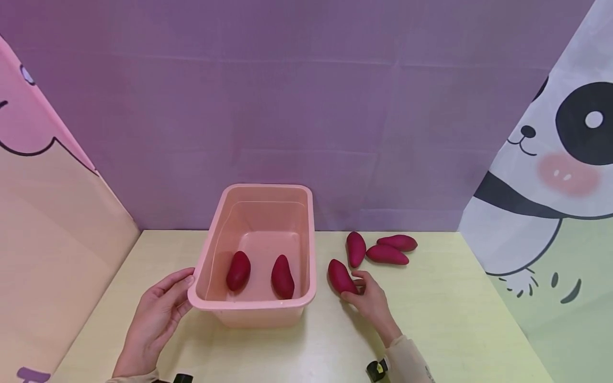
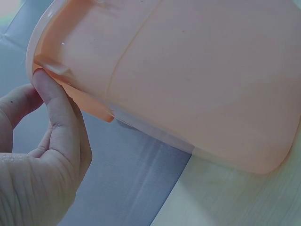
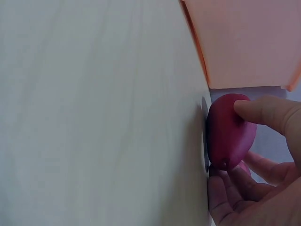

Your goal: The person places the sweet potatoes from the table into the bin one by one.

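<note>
A pink plastic bin (image 1: 263, 314) stands on the table, two purple-red sweet potatoes lying apart on its floor: one on the left (image 1: 238, 271), one on the right (image 1: 282, 277). My left hand (image 1: 155, 314) pinches the bin's left rim near its front corner, thumb and fingers meeting on the edge in the left wrist view. Right of the bin, my right hand (image 1: 371, 300) grips another sweet potato (image 1: 340, 275) between thumb and fingers. In the right wrist view that sweet potato (image 3: 229, 134) is at or just above the tabletop; exact contact is unclear.
Behind my right hand lie three more sweet potatoes: one upright in view (image 1: 356, 249), two side by side (image 1: 388, 254). A purple cloth wall (image 1: 383, 133) rises at the table's back edge. Printed panels flank the table, a panda (image 1: 551, 159) on the right one.
</note>
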`<state>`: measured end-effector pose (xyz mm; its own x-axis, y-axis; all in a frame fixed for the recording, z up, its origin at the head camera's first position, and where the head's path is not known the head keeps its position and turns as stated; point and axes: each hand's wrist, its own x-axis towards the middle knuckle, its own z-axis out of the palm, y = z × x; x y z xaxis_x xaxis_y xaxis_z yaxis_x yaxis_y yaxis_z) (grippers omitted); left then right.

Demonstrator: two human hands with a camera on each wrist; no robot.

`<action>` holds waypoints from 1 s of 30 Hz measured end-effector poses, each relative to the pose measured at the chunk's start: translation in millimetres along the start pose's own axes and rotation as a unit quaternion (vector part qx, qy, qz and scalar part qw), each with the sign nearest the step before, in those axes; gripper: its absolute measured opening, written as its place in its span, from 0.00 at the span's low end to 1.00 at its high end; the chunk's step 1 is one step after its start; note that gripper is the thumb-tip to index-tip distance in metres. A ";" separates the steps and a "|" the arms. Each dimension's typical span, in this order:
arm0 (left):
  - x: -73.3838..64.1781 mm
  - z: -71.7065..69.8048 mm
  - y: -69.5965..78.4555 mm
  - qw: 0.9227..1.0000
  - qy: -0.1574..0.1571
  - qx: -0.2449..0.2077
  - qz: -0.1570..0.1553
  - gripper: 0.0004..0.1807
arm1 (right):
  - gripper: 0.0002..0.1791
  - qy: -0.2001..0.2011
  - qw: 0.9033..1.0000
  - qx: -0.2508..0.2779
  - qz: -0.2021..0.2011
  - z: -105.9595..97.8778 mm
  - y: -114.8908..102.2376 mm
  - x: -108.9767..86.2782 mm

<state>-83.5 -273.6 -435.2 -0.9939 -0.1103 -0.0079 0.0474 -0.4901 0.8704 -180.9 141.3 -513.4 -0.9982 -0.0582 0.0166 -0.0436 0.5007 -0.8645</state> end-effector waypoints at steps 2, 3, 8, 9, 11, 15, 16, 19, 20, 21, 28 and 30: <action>0.3 0.2 0.1 1.000 0.000 0.000 0.001 0.13 | 0.29 0.003 1.000 -0.003 0.001 -0.2 -0.1 0.7; 0.5 0.4 0.2 1.000 0.000 0.001 0.001 0.13 | 0.29 0.004 1.000 -0.004 0.002 -0.4 -0.3 0.9; 1.2 1.4 0.8 1.000 -0.001 0.001 0.003 0.13 | 0.27 0.010 1.000 -0.004 0.007 -1.6 -1.5 1.3; 1.2 1.5 0.9 1.000 -0.001 0.002 0.003 0.13 | 0.27 0.011 1.000 -0.002 0.007 -1.9 -1.6 1.4; 1.2 1.6 1.0 1.000 0.000 0.002 0.002 0.13 | 0.26 0.013 1.000 0.001 0.006 -2.1 -1.6 1.6; 0.8 1.4 1.1 1.000 0.003 0.003 0.000 0.13 | 0.25 0.014 1.000 0.011 0.003 -3.0 -1.9 1.7; 0.7 1.4 1.0 1.000 0.003 0.003 -0.001 0.13 | 0.25 0.013 1.000 0.015 0.003 -3.4 -2.3 1.4; 0.1 1.0 1.0 1.000 0.003 0.004 -0.002 0.13 | 0.25 0.010 1.000 0.024 0.001 -6.6 -5.6 -0.4; 0.0 0.9 1.0 1.000 0.003 0.004 -0.002 0.13 | 0.25 0.009 1.000 0.027 0.000 -7.9 -7.4 -0.9; -0.2 0.8 1.0 1.000 0.003 0.003 -0.002 0.13 | 0.25 0.010 1.000 0.030 -0.003 -9.4 -9.2 -1.1; -0.1 0.5 0.7 1.000 -0.001 0.000 0.000 0.13 | 0.24 0.024 0.998 0.029 -0.052 -23.6 -29.5 1.3; 0.2 0.8 0.6 1.000 -0.002 -0.002 0.001 0.13 | 0.24 0.026 0.997 0.027 -0.065 -29.0 -38.4 1.7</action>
<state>-83.7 -273.2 -434.3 -0.9942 -0.1077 -0.0037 0.0501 -0.4927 0.8688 -182.1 147.0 -465.6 -0.9852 -0.0736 0.1546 -0.1712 0.4444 -0.8793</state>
